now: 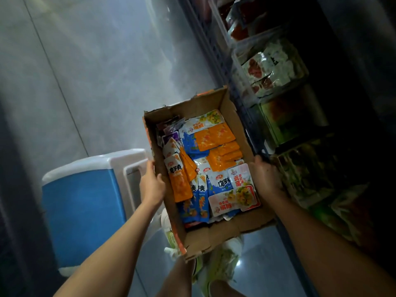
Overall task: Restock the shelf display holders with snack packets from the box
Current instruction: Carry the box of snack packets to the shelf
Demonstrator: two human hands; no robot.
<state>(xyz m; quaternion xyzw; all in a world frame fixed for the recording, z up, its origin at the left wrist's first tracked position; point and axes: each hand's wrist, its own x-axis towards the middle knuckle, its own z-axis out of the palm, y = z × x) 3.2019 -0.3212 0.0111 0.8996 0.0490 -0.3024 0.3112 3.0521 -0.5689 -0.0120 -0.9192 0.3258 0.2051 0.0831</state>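
Grey tiled floor carries a blue-and-white stool at eight o'clock; dark shelf at two o'clock carries clear holders of packets

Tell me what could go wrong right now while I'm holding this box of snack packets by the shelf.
1. The cardboard box is carried only by the left hand and right hand gripping its side walls; its torn rim could give and tip it.
2. The snack packets lie loose and piled, so a tilt could spill them.
3. The blue and white stool stands close beside the legs, a likely trip hazard in the dim aisle.
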